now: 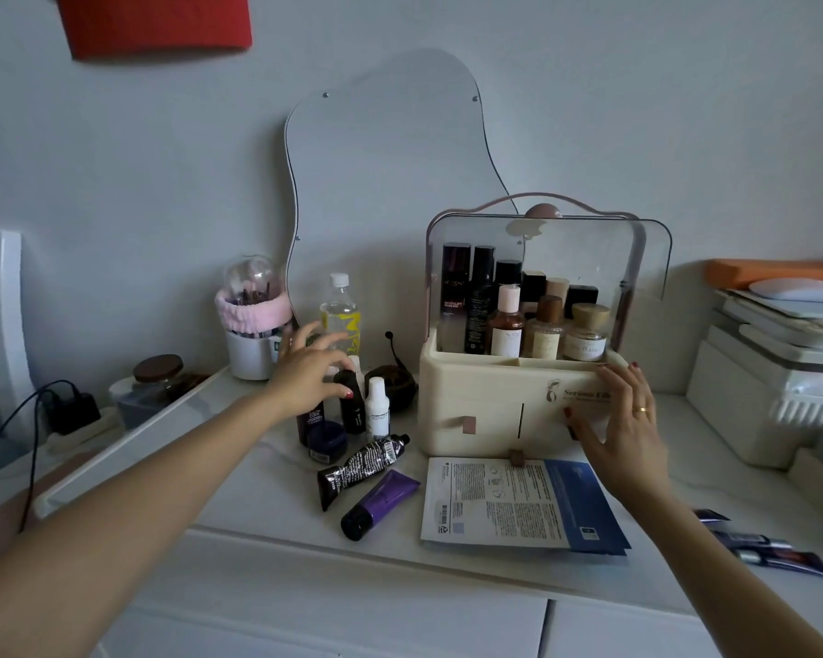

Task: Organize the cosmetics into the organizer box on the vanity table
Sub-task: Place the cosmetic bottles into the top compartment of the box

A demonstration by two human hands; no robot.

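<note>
Dim, cool, diffuse lighting throughout; soft shadows cast beneath the left hand (307, 372); faint glare on the organizer box (495, 406) lid; wide-angle bending and softness noted at the edges.

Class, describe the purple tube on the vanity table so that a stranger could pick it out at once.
Find the cream organizer box with its clear lid. On the table in front of its left corner lie two tubes. The purple tube is the nearer one, with a black cap, unlike the black-and-white printed tube behind it.
</note>
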